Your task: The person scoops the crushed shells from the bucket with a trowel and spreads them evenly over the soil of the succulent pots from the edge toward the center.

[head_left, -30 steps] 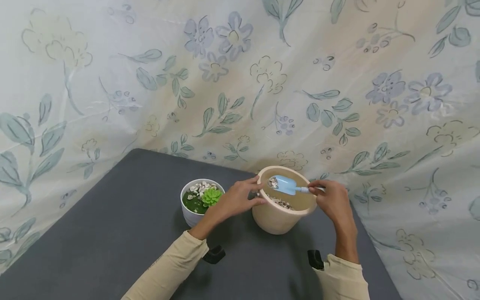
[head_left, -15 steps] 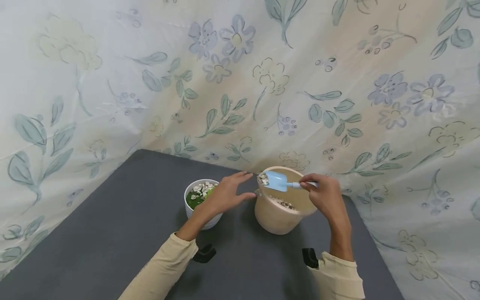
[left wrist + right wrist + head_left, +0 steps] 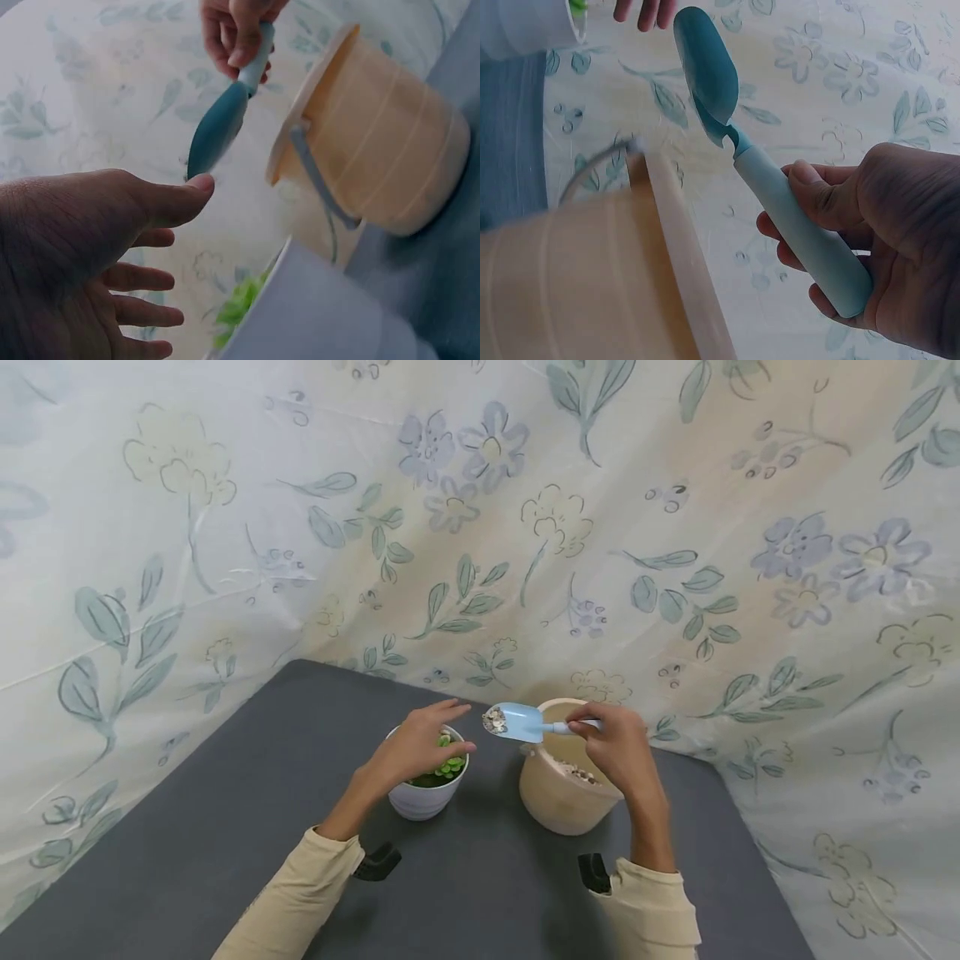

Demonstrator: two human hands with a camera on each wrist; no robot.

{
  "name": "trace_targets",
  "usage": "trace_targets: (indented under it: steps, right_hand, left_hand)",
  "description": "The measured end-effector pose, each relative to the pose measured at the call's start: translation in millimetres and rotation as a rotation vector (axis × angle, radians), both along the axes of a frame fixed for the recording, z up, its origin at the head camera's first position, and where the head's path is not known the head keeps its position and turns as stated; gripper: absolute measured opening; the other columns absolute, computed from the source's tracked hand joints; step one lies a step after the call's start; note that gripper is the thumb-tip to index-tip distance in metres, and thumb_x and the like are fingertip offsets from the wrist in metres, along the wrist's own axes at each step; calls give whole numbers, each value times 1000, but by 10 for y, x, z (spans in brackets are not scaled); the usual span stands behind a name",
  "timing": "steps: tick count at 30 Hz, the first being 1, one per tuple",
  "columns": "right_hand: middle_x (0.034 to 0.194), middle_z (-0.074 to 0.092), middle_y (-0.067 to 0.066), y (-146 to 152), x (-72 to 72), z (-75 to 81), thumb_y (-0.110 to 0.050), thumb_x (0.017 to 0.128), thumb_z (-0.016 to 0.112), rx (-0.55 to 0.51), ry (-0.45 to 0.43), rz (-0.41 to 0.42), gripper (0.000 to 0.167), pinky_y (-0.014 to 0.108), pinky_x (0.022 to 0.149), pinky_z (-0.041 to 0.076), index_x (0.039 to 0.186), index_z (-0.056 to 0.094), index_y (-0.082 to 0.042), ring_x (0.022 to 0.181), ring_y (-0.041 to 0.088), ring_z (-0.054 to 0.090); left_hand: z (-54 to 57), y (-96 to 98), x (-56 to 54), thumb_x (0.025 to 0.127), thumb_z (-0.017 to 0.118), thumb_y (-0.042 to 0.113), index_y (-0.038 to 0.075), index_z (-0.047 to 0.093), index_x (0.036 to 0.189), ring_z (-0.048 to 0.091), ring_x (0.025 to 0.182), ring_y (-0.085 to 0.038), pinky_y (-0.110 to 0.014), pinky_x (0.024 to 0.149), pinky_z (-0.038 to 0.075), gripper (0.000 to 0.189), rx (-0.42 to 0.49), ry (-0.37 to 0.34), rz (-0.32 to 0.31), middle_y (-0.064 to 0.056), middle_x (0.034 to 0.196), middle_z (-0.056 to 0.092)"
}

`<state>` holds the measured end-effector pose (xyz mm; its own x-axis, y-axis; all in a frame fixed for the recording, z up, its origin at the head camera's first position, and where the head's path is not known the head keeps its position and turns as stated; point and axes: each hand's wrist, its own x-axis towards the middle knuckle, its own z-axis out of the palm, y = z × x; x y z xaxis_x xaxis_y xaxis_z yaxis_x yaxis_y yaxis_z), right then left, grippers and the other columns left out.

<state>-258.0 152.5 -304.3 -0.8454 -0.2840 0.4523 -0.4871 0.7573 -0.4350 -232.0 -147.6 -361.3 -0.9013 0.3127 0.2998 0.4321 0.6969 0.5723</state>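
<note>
A small light-blue trowel (image 3: pixel 517 722) carries a little heap of pale stone chips (image 3: pixel 495 720) at its tip. My right hand (image 3: pixel 617 745) grips its handle, thumb and fingers wrapped round it in the right wrist view. The blade hangs between a cream bucket (image 3: pixel 562 806) and a white plant pot (image 3: pixel 423 802). Over the pot, my left hand (image 3: pixel 411 745) is spread with straight fingers, holding nothing, and hides part of a green succulent (image 3: pixel 450 764). In the left wrist view the thumb appears close to the trowel tip; contact cannot be told.
More stone chips (image 3: pixel 577 772) lie inside the bucket. A grey handle (image 3: pixel 319 176) hangs at the bucket's side. Both containers stand on a dark grey table (image 3: pixel 480 885), with a floral cloth (image 3: pixel 525 552) hanging behind it.
The trowel with its chips has moved left, out from above the bucket toward the pot. My left hand has left the bucket rim and shifted left over the pot.
</note>
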Motion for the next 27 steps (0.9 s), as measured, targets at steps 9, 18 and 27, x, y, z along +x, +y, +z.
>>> trace_targets:
  steps: [9,18,27]
  right_hand:
    - [97,81,10,-371,-50,-11,2,93,74,-52,-4,76,12,29,67,44,96,82,-7,80,22,62]
    - [100,82,8,-634,-90,-141,-1,92,76,-18,57,77,12,35,77,49,98,83,-8,84,23,68]
    - [90,81,6,-963,-117,-319,-3,89,79,99,177,47,9,44,82,39,90,82,-11,86,29,64]
  left_hand:
    - [-44,-395,92,99,72,37,7,48,157,46,148,-48,-66,115,44,70,-12,-45,32,-27,162,43]
    - [-211,-748,133,95,77,42,5,38,162,41,152,-46,-67,117,40,86,3,-108,-11,-23,165,41]
    - [-293,-876,178,89,81,50,3,27,165,51,56,-20,-47,89,52,104,-22,-245,1,-9,71,67]
